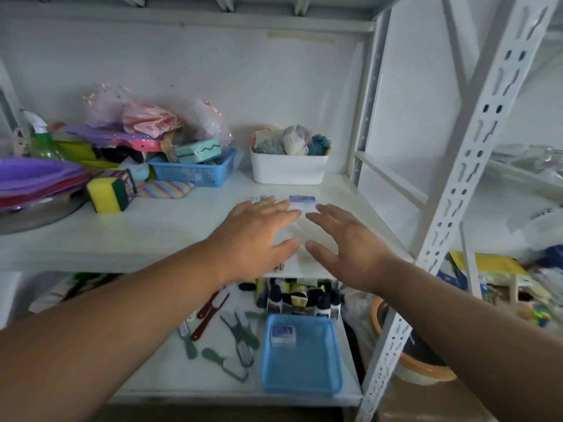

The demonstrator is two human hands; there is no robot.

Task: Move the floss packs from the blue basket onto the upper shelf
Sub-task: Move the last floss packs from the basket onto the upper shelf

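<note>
Head cam: one floss pack [283,332] left in blue basket [301,373], lower shelf. Left hand [253,239] + right hand [350,248] splayed, grip released, over clear packs [301,202] on upper shelf [152,229]. Risk: a careless sweep knocks packs off front edge.

Both hands spread flat, palms down, over the upper shelf [158,226]: left hand [253,239] and right hand [347,242] side by side, thumbs nearly meeting, fingers [268,207] splayed. Just beyond the fingertips, a floss pack [301,201] lying on the shelf. Below, on the lower shelf, a blue basket [304,367] holding one more pack [283,335] in its far left corner. Brushes [234,345] scattered left of it.
</note>
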